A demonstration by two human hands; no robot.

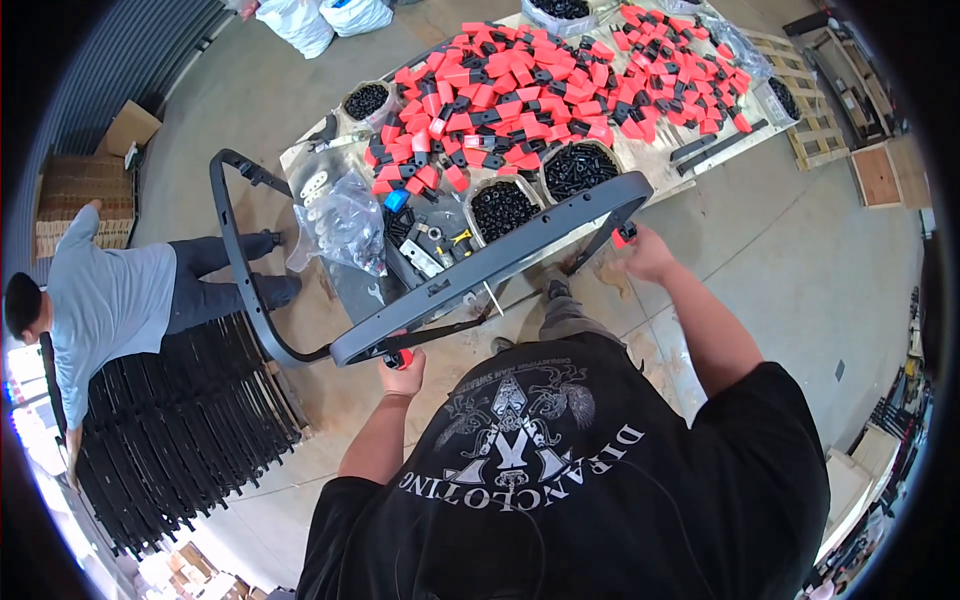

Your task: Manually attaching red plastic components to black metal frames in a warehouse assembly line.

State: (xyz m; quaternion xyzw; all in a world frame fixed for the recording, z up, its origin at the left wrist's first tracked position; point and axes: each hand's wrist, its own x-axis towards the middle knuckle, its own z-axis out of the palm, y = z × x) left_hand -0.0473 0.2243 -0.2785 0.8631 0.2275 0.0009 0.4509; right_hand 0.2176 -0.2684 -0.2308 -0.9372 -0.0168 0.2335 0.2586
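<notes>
A large black tubular frame point(490, 262), with holes along its bar, spans the space before me at the near edge of the table. My left hand point(403, 374) is closed around a red-and-black plastic piece point(397, 358) at the frame's near left corner. At its right end, my right hand point(648, 254) grips a similar red-and-black piece point(624, 236). The fingers of both hands are partly hidden. A bent black loop point(238, 255) reaches out left from the frame.
On the table point(745, 150) lie a big heap of red-and-black plastic pieces point(510, 85), tubs of small black parts point(503, 212), a clear plastic bag point(345, 225) and tools. To the left a co-worker point(110, 290) leans over stacked black bars point(170, 420). Pallets point(790, 95) stand far right.
</notes>
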